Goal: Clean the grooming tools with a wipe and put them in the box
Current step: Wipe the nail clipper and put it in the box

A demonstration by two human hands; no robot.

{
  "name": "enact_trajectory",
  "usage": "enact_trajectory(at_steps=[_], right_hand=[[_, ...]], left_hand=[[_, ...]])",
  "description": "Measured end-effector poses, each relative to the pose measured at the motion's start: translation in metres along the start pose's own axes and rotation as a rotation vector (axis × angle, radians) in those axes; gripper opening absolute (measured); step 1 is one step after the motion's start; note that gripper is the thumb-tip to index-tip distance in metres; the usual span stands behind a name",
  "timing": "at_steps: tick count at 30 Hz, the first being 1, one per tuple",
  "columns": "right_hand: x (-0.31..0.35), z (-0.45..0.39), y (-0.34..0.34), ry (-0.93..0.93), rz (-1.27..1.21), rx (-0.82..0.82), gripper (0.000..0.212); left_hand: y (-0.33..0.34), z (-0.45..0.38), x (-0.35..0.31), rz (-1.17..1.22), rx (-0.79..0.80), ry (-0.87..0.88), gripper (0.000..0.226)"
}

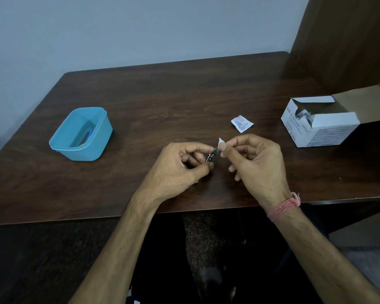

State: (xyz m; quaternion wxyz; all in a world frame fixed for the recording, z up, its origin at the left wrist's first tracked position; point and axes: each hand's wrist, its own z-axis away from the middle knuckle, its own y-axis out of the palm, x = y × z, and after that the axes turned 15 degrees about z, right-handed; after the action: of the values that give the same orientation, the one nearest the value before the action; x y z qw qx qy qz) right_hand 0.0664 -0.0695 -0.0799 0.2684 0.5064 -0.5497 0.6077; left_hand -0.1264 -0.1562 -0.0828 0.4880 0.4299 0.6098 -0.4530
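Holding: the left hand (182, 165) grips a small metal nail clipper (211, 155) above the desk (154, 93), fingers curled round its lower end.
Right hand: the right hand (257, 163) pinches a small white wipe (221, 141) between thumb and forefinger, pressed against the clipper's upper end.
Grip state: both hands are closed on their things, left on the clipper, right on the wipe.
Box: a blue plastic box (83, 148) stands open on the desk, well to the left of the hands, with a few coloured items inside, too small to tell.
Wrapper: a torn white sachet (241, 123) lies flat just beyond the right hand.
Carton: an open white cardboard carton (320, 130) of swabs sits at the desk's right side.
Wrist: a pink thread band (284, 206) circles the right wrist.
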Motion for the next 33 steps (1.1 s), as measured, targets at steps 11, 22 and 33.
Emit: enact_trajectory(at_steps=[11, 22, 33], right_hand=[[-0.0001, 0.0011, 0.0017, -0.037, 0.061, 0.041, 0.016], [-0.0001, -0.0008, 0.0011, 0.007, 0.026, 0.011, 0.018], [-0.0002, 0.0021, 0.0025, -0.067, 0.17, 0.055, 0.015]], left_hand=[[0.0023, 0.0015, -0.0059, 0.025, 0.0, -0.003, 0.026], [0.0028, 0.0008, -0.0032, 0.029, 0.001, -0.009, 0.028], [0.0027, 0.0019, -0.0051, 0.025, 0.009, 0.022, 0.027]])
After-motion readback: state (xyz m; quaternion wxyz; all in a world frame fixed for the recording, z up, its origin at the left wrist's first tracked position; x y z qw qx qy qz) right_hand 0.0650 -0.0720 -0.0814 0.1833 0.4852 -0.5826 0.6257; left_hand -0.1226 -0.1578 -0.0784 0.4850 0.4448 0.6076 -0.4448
